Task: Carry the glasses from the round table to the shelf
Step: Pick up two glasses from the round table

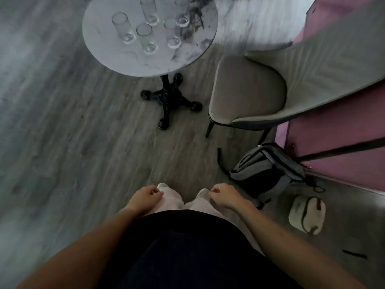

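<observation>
Several tall clear glasses (145, 37) stand upright on the round marble-topped table (104, 49) at the top of the head view. The table rests on a black four-footed base (169, 100). My left hand (145, 195) and my right hand (221, 193) hang low in front of my body, well short of the table. Both have loosely curled fingers and hold nothing. No shelf is in view.
A grey upholstered chair (250, 90) stands right of the table against a pink wall (343, 126). A grey backpack (268, 172) and a small white pouch (306, 214) lie on the floor at the right. Grey wood floor (73, 132) spreads to the left.
</observation>
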Demonstrator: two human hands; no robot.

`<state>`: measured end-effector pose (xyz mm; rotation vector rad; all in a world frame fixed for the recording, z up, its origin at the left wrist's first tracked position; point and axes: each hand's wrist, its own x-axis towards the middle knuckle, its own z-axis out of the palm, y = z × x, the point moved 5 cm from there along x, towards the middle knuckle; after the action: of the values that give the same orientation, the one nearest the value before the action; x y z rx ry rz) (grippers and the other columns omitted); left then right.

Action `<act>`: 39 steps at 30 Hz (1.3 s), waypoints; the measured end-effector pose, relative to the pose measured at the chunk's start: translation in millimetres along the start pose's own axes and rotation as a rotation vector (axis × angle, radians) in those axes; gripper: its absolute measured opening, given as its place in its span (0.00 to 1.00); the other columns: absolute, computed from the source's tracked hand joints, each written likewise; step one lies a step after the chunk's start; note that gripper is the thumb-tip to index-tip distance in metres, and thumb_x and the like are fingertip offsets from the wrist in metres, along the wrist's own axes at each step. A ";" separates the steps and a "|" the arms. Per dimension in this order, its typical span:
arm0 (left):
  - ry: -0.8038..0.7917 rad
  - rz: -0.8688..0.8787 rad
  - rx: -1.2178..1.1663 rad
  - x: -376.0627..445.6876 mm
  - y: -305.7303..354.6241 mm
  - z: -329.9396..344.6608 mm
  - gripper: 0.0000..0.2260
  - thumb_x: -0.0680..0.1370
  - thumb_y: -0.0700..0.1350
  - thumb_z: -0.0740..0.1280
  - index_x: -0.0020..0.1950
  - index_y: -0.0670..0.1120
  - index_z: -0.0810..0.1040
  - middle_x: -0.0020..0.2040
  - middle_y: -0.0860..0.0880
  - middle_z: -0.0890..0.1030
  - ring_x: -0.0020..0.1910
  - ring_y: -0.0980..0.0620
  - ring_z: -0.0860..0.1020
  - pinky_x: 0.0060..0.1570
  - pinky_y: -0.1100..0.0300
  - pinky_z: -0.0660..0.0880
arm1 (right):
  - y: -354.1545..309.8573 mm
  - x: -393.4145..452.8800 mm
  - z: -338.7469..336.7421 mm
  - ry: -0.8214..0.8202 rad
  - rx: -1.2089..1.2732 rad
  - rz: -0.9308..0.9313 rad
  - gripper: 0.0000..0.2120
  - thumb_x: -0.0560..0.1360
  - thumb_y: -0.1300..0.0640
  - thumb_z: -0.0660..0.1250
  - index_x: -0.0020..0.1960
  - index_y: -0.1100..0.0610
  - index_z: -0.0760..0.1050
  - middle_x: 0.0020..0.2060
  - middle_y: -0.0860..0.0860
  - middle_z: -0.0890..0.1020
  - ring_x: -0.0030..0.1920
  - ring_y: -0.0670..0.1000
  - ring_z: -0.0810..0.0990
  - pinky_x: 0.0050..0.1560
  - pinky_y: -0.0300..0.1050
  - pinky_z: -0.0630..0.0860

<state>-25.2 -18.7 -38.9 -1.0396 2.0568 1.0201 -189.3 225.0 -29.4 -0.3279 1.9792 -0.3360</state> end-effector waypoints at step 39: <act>0.075 0.202 -0.107 212.8 127.7 -283.1 0.09 0.77 0.52 0.68 0.38 0.55 0.75 0.36 0.54 0.80 0.40 0.51 0.79 0.45 0.57 0.74 | -280.7 178.3 -226.0 0.140 -0.071 -0.056 0.09 0.73 0.45 0.64 0.44 0.47 0.80 0.43 0.45 0.83 0.47 0.50 0.81 0.52 0.49 0.79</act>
<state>-289.4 -285.6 -12.4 -0.9500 2.2244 1.2214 -445.5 -80.9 20.1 -0.4154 2.1255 -0.3323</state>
